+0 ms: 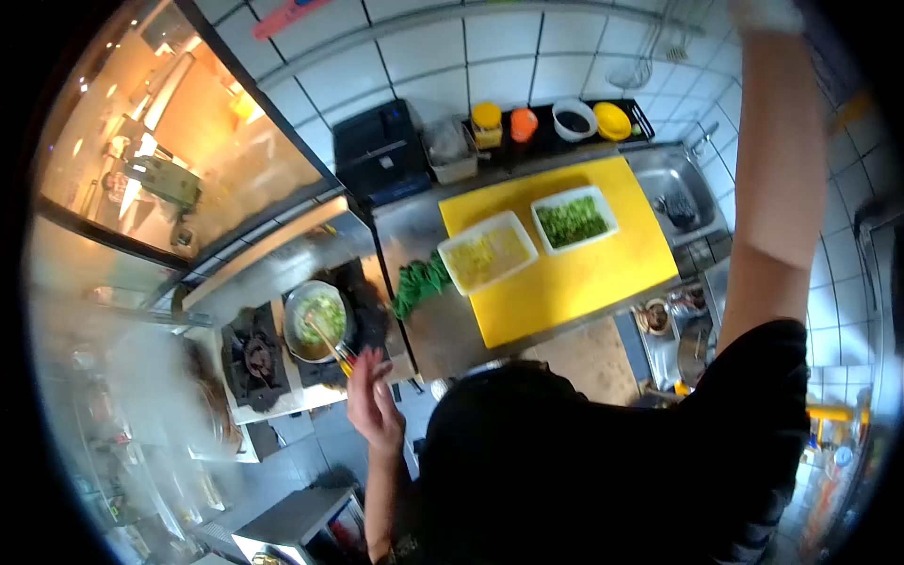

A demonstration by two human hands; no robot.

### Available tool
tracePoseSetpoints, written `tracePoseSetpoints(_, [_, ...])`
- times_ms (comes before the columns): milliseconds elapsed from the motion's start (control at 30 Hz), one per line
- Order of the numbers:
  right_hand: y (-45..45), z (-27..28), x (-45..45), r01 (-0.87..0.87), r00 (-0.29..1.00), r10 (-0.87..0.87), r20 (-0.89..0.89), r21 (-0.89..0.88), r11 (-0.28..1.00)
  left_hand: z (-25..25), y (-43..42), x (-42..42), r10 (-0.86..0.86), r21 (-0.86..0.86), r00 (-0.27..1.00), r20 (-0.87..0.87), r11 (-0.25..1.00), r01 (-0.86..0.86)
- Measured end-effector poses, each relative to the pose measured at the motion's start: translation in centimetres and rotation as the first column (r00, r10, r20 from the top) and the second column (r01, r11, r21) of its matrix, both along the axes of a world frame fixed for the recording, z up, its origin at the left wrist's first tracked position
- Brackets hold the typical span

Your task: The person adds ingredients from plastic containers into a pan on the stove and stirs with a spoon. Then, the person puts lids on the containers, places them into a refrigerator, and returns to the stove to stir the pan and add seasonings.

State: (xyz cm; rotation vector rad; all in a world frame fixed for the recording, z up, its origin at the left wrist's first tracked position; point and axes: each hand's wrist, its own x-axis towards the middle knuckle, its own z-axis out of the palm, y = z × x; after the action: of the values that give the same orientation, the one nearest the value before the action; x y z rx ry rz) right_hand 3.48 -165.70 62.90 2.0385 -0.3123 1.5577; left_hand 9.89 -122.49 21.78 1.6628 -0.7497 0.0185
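On the stove (294, 379), the pan (346, 315) of chopped food occupies the right burner, a wooden utensil (323, 330) resting in it; the left hand (377, 410), open with fingers partly extended, is positioned at the stove's front edge near its right corner. A green cloth (421, 282) lies at the left edge of the table (435, 347), beside a yellow board (574, 287) carrying two white trays (586, 242). The raised right hand (767, 16) is blurred; its grip cannot be determined.
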Motion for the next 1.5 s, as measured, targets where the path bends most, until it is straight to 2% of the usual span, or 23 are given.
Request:
tracePoseSetpoints(33, [0.7, -2.5, -1.0, 0.01, 0.998, 0.004, -0.063, 0.217, 0.976, 0.3, -1.6, 0.3, -0.059, -0.075, 0.987, -0.146, 0.996, 0.049])
tracePoseSetpoints(100, [1.1, -12.3, -4.2, 0.144, 0.913, -0.047, -0.405, 0.212, 0.967, 0.5, -5.2, 1.3, -0.24, -0.242, 0.851, -0.467, 0.96, 0.138])
tracePoseSetpoints(133, [0.9, -16.5, -4.6, -0.082, 0.867, 0.184, -0.462, 0.233, 0.969, 0.7, -7.3, 1.4, -0.337, -0.351, 0.709, -0.62, 0.927, 0.134])
tracePoseSetpoints(167, [0.7, -20.8, -5.0, -0.282, 0.751, 0.395, -0.53, 0.284, 0.916, -0.1, -9.0, 2.0, -0.461, -0.459, 0.542, -0.703, 0.876, 0.151])
tracePoseSetpoints(233, [1.0, -31.8, -6.8, -0.301, 0.741, 0.482, -0.467, 0.411, 0.861, -0.3, -12.8, 2.0, -0.622, -0.614, 0.205, -0.755, 0.782, 0.108])
tracePoseSetpoints(300, [2.2, -40.6, -9.5, -0.191, 0.702, 0.525, -0.481, 0.583, 0.79, -1.8, -15.3, 1.4, -0.559, -0.56, 0.107, -0.822, 0.828, 0.026])
tracePoseSetpoints(400, [5.3, -49.5, -12.3, -0.106, 0.763, 0.589, -0.266, 0.847, 0.521, -8.6, -16.6, 1.2, -0.409, -0.402, 0.097, -0.908, 0.912, 0.077])
tracePoseSetpoints(500, [6.2, -50.2, -13.7, -0.059, 0.793, 0.562, -0.234, 0.889, 0.454, -10.1, -17.7, 0.7, -0.233, -0.227, 0.153, -0.96, 0.972, 0.054])
tracePoseSetpoints(533, [5.8, -50.1, -14.0, -0.043, 0.818, 0.522, -0.242, 0.878, 0.476, -11.0, -17.7, 1.2, -0.178, -0.03, 0.533, -0.827, 0.961, 0.274])
tracePoseSetpoints(567, [5.0, -49.9, -14.5, -0.026, 0.84, 0.48, -0.251, 0.866, 0.499, -12.0, -17.4, 2.2, -0.208, 0.235, 0.817, -0.538, 0.894, 0.383])
tracePoseSetpoints(600, [4.1, -49.8, -15.0, -0.009, 0.86, 0.44, -0.26, 0.853, 0.522, -12.0, -17.7, 2.7, -0.314, 0.503, 0.935, -0.164, 0.789, 0.353])
tracePoseSetpoints(633, [3.1, -49.9, -15.4, -0.002, 0.902, 0.376, -0.214, 0.866, 0.499, -12.2, -18.6, 3.2, -0.199, 0.243, 0.843, -0.5, 0.902, 0.357])
tracePoseSetpoints(667, [1.9, -50.2, -15.9, 0.002, 0.935, 0.31, -0.17, 0.879, 0.478, -11.6, -20.2, 3.8, -0.151, -0.007, 0.607, -0.78, 0.972, 0.234])
tracePoseSetpoints(700, [0.6, -50.6, -16.3, 0.004, 0.961, 0.243, -0.129, 0.891, 0.455, -11.2, -21.5, 4.3, -0.185, -0.19, 0.277, -0.943, 0.982, 0.009])
tracePoseSetpoints(800, [-4.6, -53.2, -15.9, -0.077, 0.986, 0.168, -0.012, 0.853, 0.515, -12.8, -23.6, 5.4, -0.24, -0.228, 0.314, -0.919, 0.971, 0.074])
tracePoseSetpoints(833, [-6.0, -54.2, -15.5, -0.072, 0.982, 0.186, -0.031, 0.849, 0.524, -14.0, -24.0, 5.8, -0.245, -0.227, 0.316, -0.917, 0.969, 0.095])
tracePoseSetpoints(933, [-8.1, -55.8, -14.7, -0.068, 0.965, 0.25, -0.074, 0.854, 0.515, -15.4, -24.2, 5.7, -0.092, -0.061, 0.386, -0.918, 0.994, 0.091])
tracePoseSetpoints(1033, [-8.3, -56.0, -14.3, -0.074, 0.946, 0.313, -0.087, 0.881, 0.467, -15.9, -23.7, 5.4, 0.132, 0.198, 0.55, -0.825, 0.978, 0.064])
tracePoseSetpoints(1067, [-8.2, -56.0, -14.4, -0.079, 0.943, 0.32, -0.087, 0.878, 0.472, -16.0, -23.5, 5.2, 0.213, 0.296, 0.604, -0.768, 0.954, 0.04])
tracePoseSetpoints(1200, [-8.7, -56.7, -14.8, -0.099, 0.938, 0.341, -0.066, 0.891, 0.444, -15.9, -22.9, 5.2, 0.316, 0.498, 0.726, -0.611, 0.866, 0.042])
tracePoseSetpoints(1300, [-8.7, -56.2, -15.2, -0.107, 0.943, 0.331, -0.02, 0.927, 0.36, -15.9, -23.0, 5.2, 0.371, 0.618, 0.789, -0.489, 0.786, 0.013])
tracePoseSetpoints(1433, [-9.4, -57.7, -15.2, -0.036, 0.959, 0.268, -0.087, 0.905, 0.423, -19.1, -22.6, 6.5, 0.388, 0.719, 0.863, -0.324, 0.693, -0.041])
tracePoseSetpoints(1500, [-9.4, -57.8, -15.0, -0.017, 0.966, 0.24, -0.096, 0.902, 0.431, -18.1, -23.0, 6.3, 0.369, 0.776, 0.901, -0.23, 0.629, -0.059])
